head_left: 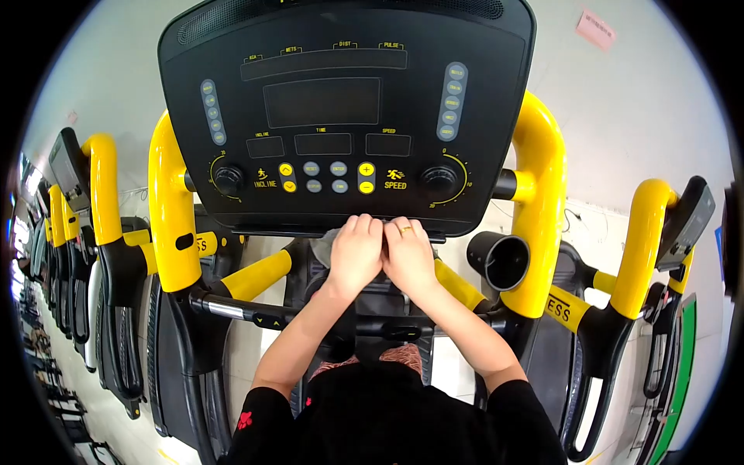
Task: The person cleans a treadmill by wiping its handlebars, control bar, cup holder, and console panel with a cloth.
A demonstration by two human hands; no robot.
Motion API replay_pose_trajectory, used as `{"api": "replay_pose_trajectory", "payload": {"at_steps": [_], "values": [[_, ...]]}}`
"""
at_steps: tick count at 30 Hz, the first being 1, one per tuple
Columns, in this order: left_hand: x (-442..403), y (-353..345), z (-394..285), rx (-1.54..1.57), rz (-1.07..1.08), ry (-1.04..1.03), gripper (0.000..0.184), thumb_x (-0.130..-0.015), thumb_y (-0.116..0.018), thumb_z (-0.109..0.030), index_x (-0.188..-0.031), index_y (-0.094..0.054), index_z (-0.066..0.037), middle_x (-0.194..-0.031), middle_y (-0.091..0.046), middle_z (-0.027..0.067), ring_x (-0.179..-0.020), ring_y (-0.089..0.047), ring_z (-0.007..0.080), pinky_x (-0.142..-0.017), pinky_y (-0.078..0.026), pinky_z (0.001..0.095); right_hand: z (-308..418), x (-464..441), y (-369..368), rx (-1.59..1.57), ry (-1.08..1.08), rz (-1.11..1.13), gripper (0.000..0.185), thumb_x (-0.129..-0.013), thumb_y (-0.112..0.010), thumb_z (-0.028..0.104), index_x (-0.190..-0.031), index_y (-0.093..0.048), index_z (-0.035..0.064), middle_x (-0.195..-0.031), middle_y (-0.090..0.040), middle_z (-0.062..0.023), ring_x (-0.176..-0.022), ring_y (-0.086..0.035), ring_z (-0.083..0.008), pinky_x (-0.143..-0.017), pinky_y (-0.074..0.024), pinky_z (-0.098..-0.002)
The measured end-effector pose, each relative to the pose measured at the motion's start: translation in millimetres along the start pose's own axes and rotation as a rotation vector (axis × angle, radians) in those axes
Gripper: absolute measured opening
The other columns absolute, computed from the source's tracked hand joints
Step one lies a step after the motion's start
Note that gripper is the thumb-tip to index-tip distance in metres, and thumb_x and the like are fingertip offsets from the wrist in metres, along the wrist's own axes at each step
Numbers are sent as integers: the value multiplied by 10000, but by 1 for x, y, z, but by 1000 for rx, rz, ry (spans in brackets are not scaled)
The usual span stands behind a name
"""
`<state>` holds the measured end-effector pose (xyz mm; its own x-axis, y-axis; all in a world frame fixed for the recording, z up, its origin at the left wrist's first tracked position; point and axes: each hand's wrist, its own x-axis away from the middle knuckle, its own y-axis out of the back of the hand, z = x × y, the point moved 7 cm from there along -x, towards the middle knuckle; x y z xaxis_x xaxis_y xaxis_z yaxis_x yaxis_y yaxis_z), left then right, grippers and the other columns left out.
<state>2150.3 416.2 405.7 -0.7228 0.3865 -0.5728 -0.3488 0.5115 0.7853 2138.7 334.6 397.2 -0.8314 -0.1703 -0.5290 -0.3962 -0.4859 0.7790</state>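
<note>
My left hand [356,252] and my right hand [409,254] meet side by side at the lower edge of the treadmill console [263,209]. The fingers of both are bent and pressed together, knuckles up. A grey cloth [322,246] shows beside and under my left hand, bunched against the console's ledge. What lies beneath my right fingers is hidden; a ring [405,229] sits on one of them. Above the hands, the console carries dark displays, an incline knob [229,180], a speed knob [439,182] and several round buttons.
A black cup holder [498,260] stands right of my right hand. Yellow handrails [172,209] flank the console, and a black crossbar [256,311] runs below my forearms. More treadmills [105,194] line the left side, another [647,248] stands at right. A pink paper [595,29] hangs on the wall.
</note>
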Motion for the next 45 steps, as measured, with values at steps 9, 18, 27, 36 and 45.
{"api": "replay_pose_trajectory", "payload": {"at_steps": [9,18,27,36,45], "values": [[-19,-36,-66,-70,68,-114,193,-644,-605,-54,-825,-543,-29,-831,-540,110,-804,-541,279,-701,-489,348,-54,28,44,33,-111,-109,197,-671,-592,86,-862,-583,42,-903,-564,-97,-873,-526,-282,-758,-437,-371],[-18,-38,-55,-13,101,-197,181,-651,-598,-67,-813,-520,-45,-826,-516,93,-814,-519,255,-722,-460,339,-42,24,41,239,-174,-125,167,-681,-574,100,-840,-575,51,-872,-560,-87,-865,-519,-268,-768,-424,-364],[14,21,58,75,68,-117,150,-659,-599,-69,-785,-531,-24,-799,-517,130,-778,-508,310,-705,-445,397,58,-19,-29,267,-43,-120,117,-688,-552,119,-776,-547,42,-802,-539,-95,-799,-520,-263,-709,-436,-365],[65,100,200,33,-28,36,169,-657,-594,-58,-817,-543,-45,-838,-534,109,-815,-502,313,-739,-441,391,190,-73,-127,237,154,-81,126,-677,-562,122,-770,-567,37,-778,-539,-88,-787,-526,-227,-692,-452,-318],[105,134,243,-86,-50,109,164,-635,-669,-68,-775,-588,-40,-814,-566,92,-793,-552,289,-711,-464,370,217,-82,-152,110,219,-73,142,-679,-572,102,-803,-580,32,-842,-559,-101,-855,-528,-236,-741,-465,-307]]}}
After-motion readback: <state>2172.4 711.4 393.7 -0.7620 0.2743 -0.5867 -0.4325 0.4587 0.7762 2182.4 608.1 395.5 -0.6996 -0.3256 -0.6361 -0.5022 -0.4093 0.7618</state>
